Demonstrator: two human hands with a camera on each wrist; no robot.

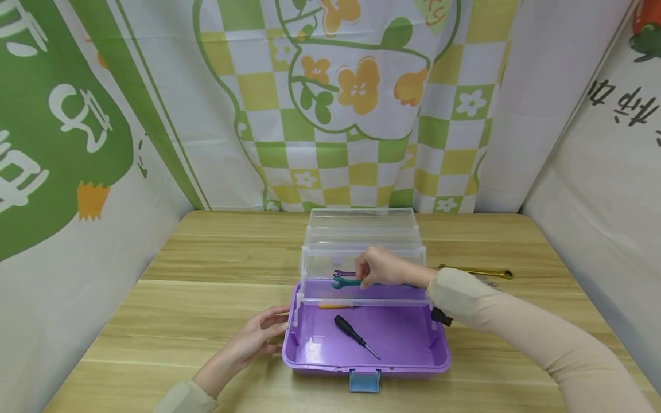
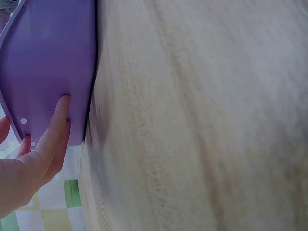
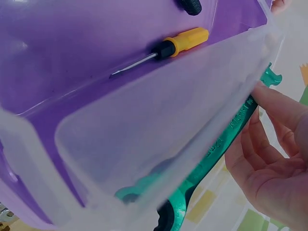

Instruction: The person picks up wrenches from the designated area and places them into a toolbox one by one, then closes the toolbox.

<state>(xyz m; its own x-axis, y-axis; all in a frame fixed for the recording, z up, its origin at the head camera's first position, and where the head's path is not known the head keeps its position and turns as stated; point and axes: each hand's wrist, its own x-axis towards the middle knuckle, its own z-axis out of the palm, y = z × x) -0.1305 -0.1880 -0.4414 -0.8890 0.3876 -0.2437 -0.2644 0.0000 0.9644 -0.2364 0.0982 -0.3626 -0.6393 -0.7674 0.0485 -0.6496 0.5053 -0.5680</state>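
A purple toolbox (image 1: pixel 403 338) stands open, with clear trays (image 1: pixel 361 229) raised at its back. My right hand (image 1: pixel 382 267) pinches a green wrench (image 3: pixel 226 137) between thumb and fingers, at the upper edge of a clear tray. Part of the wrench shows through that tray's wall in the right wrist view. A purple wrench (image 1: pixel 343 273) shows just behind the green one. Inside the box lie a black screwdriver (image 1: pixel 356 336) and a yellow-handled screwdriver (image 3: pixel 190 41). Against the box's left side, my left hand (image 1: pixel 255 334) rests with extended fingers (image 2: pixel 55 120).
To the right of the trays, a gold wrench (image 1: pixel 480 271) lies on the wooden table (image 1: pixel 206 298). A black object (image 1: pixel 441 316) sits by the box's right edge, partly under the right sleeve. The blue latch (image 1: pixel 364 381) hangs down in front. Printed curtains (image 1: pixel 356 172) close off the back.
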